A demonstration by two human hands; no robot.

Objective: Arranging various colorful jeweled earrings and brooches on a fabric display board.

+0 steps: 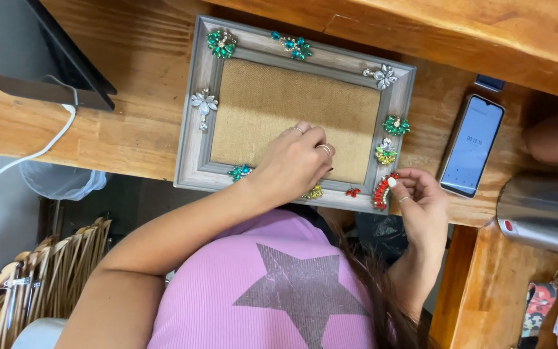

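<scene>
A grey wooden picture frame (196, 139) with a burlap centre lies flat on a wooden tabletop (130, 110), its border studded with jewelled flower ornaments in green, teal, silver, yellow and red. The left hand (295, 161) rests palm down on the frame's near edge, fingers curled and spread over the burlap and the border, wearing rings, pressing the frame rather than gripping anything. The right hand (421, 200) sits at the frame's near right corner, wrist bent, fingertips pinched together on a curved red gem ornament (381, 191) that touches the border there. A small red piece (352, 192) lies on the border just left of that ornament. Right of the frame, a smartphone (472, 145) lies face up with its screen lit. Further right stands a metal vessel (540, 216). Left of the frame, a white cord (50, 139) trails off the tabletop's edge.
</scene>
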